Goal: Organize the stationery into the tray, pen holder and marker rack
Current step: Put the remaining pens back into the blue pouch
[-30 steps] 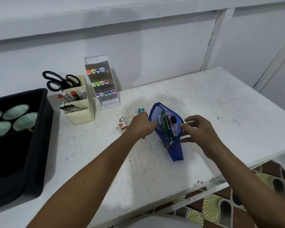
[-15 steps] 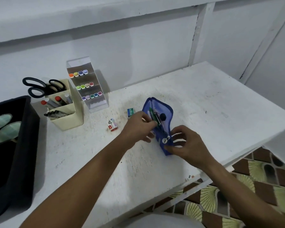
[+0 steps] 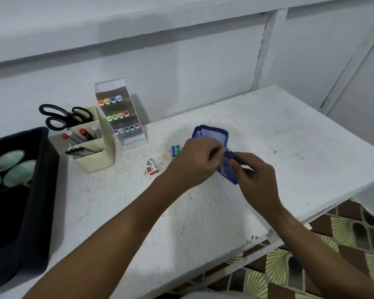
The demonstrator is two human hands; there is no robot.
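head view looks down, close over the table [image 3: 268, 130].

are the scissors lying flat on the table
No, the scissors stand in the cream pen holder with their black handles sticking up, beside the marker rack.

The pouch [image 3: 212, 134] is thin blue mesh cloth with a small metal zip pull [image 3: 226, 150]. The table [image 3: 268, 134] is white-painted, matt, scuffed and speckled (rough near its middle). The rack [image 3: 125, 126] is clear glossy plastic, the holder [image 3: 95, 156] matt cream plastic, the tray [image 3: 37, 190] matt black.
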